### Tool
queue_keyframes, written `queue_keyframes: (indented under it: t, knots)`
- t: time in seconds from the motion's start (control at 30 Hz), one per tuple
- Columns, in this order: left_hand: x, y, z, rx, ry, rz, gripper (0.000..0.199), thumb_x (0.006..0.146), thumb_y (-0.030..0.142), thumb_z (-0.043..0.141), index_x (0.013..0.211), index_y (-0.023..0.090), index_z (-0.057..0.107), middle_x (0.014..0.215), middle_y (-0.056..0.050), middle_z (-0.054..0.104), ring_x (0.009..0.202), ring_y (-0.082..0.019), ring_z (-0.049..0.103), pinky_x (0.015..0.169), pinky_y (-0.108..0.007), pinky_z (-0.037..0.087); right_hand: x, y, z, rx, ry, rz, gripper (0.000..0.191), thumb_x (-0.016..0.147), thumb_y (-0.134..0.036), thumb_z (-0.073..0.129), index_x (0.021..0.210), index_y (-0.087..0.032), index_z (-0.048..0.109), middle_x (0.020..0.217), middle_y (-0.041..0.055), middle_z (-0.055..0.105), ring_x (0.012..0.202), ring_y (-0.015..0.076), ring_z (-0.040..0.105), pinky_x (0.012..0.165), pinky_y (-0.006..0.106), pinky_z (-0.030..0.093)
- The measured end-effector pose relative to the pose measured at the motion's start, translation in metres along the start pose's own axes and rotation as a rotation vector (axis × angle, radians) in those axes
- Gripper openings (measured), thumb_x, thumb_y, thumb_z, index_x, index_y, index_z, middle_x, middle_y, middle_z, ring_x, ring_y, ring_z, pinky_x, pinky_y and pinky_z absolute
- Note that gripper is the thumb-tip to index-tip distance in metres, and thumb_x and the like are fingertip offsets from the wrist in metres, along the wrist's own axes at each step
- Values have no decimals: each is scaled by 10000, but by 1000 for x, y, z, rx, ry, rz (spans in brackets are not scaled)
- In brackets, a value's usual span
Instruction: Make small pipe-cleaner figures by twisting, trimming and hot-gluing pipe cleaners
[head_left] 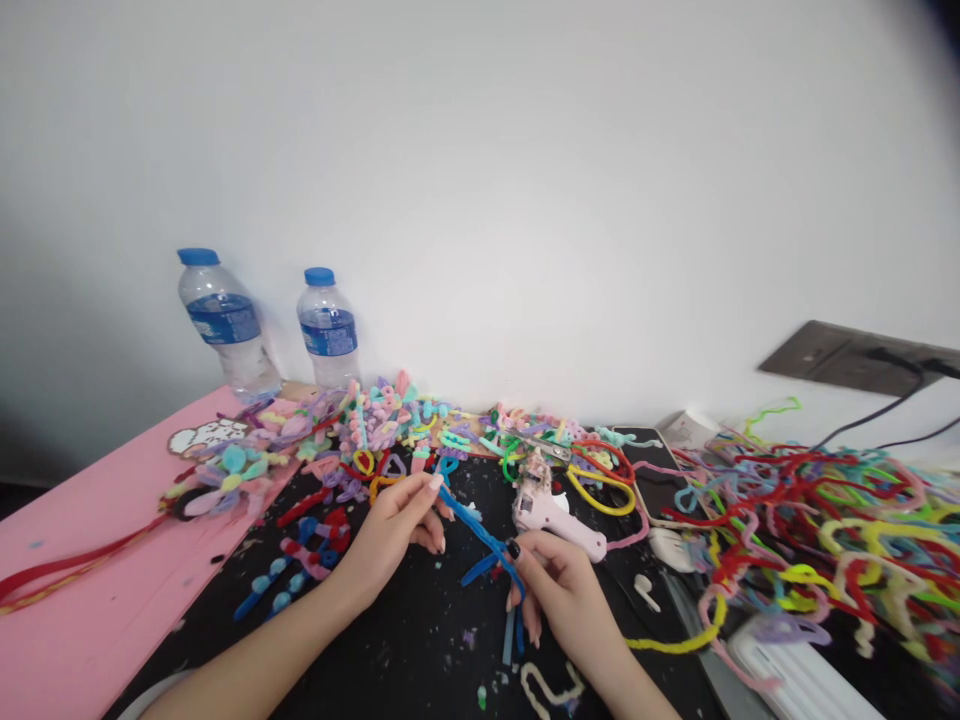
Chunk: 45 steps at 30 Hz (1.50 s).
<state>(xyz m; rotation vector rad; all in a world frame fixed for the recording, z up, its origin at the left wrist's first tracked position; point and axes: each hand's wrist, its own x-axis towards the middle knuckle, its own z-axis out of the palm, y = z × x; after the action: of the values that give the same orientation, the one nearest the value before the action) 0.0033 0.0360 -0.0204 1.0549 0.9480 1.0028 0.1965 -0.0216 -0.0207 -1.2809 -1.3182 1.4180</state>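
A strand of blue pipe cleaner (pixel 472 522) stretches between my two hands above the black work surface. My left hand (pixel 405 518) pinches its upper end between thumb and fingertips. Lower down and to the right, my right hand (pixel 551 580) grips the strand where several blue lengths cross, with some ends hanging below its fingers. Just behind my right hand lies a pale pink glue gun (pixel 559 518). How the blue lengths join is partly hidden by the right fingers.
Two water bottles (pixel 326 335) stand by the wall. Bent pipe-cleaner shapes (pixel 375 420) line the back. Loose coloured pipe cleaners (pixel 825 540) heap at the right, near a phone (pixel 660 490), an earbud (pixel 646 592) and a white case (pixel 799 675). Pink board (pixel 97 520) covers the left.
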Motion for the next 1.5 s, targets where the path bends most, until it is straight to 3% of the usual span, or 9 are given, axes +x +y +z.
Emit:
queue_keyframes:
  t: [0.17, 0.33, 0.63, 0.77, 0.83, 0.93, 1.03, 1.17, 1.5]
  knots:
    - [1, -1, -2, -83, 46, 15, 333, 822, 473, 492, 844, 145, 544, 708, 0, 585, 446, -83, 560, 431, -200, 456, 0, -2, -1, -35, 25, -2, 351, 820, -474, 502, 674, -155, 490, 515, -25, 575, 270, 36, 421, 271, 134, 249]
    - [3, 5, -4, 53, 124, 90, 292, 812, 442, 508, 858, 156, 546, 756, 10, 559, 458, -71, 541, 437, -198, 444, 1, -3, -4, -62, 54, 1, 354, 806, -488, 511, 675, -161, 489, 501, -24, 569, 265, 40, 407, 269, 141, 227]
    - [2, 3, -5, 123, 146, 179, 344, 853, 402, 421, 590, 184, 383, 524, 71, 393, 387, -71, 417, 398, -195, 339, 1, -4, -9, -121, 130, -22, 348, 811, -482, 502, 661, -168, 496, 500, -39, 542, 268, 39, 389, 274, 152, 224]
    - [0, 9, -7, 310, 118, 239, 318, 867, 385, 423, 634, 173, 469, 544, 46, 467, 438, -86, 451, 462, -205, 372, 0, -4, -11, -169, 145, -18, 337, 816, -471, 495, 658, -172, 496, 489, -37, 541, 270, 41, 378, 279, 154, 207]
    - [0, 10, -9, 440, 89, 291, 170, 825, 350, 516, 846, 185, 548, 708, 15, 571, 513, -101, 510, 508, -213, 413, 0, -4, -12, -207, 164, -16, 335, 815, -468, 494, 659, -172, 505, 472, -34, 539, 273, 43, 364, 283, 158, 209]
    - [0, 9, -13, 633, -8, 377, 299, 775, 280, 590, 1068, 241, 550, 987, -32, 597, 638, -128, 559, 560, -229, 461, 1, -5, -13, -268, 188, -26, 335, 813, -465, 496, 658, -170, 525, 456, -27, 539, 285, 48, 350, 296, 166, 227]
    - [1, 7, -17, 774, -84, 480, 193, 809, 265, 548, 989, 248, 617, 1049, -50, 590, 700, -145, 572, 646, -255, 480, 2, -7, -15, -309, 188, -43, 330, 816, -457, 495, 665, -168, 543, 449, -20, 542, 296, 54, 348, 310, 174, 234]
    - [2, 7, -19, 864, -111, 584, 136, 829, 262, 539, 885, 244, 661, 969, -51, 620, 872, -191, 584, 804, -286, 452, 2, -9, -16, -326, 193, -59, 328, 817, -453, 500, 654, -172, 547, 437, -18, 533, 302, 63, 347, 323, 189, 229]
    - [3, 7, -19, 765, -134, 620, 114, 791, 250, 599, 774, 234, 710, 813, -41, 665, 785, -182, 616, 764, -272, 471, 5, -8, -23, -322, 294, -182, 278, 815, -411, 536, 709, -161, 596, 549, 11, 573, 520, 146, 536, 501, 232, 392]
